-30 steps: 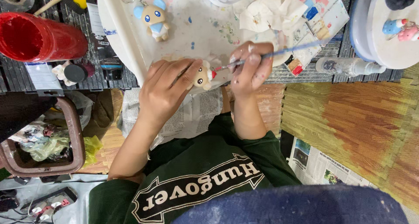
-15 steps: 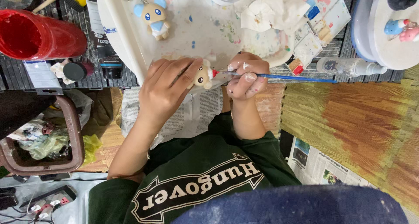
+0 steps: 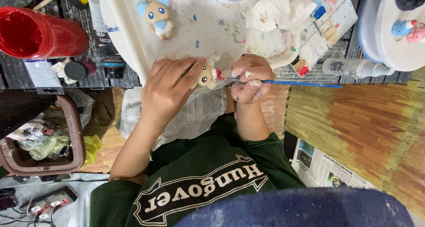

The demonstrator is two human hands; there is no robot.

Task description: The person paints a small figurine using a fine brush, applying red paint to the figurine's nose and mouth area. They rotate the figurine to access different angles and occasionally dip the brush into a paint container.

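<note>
Small cream-coloured bear figurine with a red bow [image 3: 207,75] sits pinched in the curled fingers of the left hand [image 3: 166,94], at the near edge of the white paint-speckled tray [image 3: 133,45]. At its three o'clock, the right hand [image 3: 248,78] is closed around a thin blue-handled paintbrush [image 3: 301,83], whose tip meets the figurine's red part. At eleven o'clock on the tray lies a blue-eared keychain figurine [image 3: 156,15]; at one o'clock, crumpled white tissue [image 3: 276,12]. A red plastic cup [image 3: 40,32] lies at nine o'clock on the table [image 3: 17,74].
</note>
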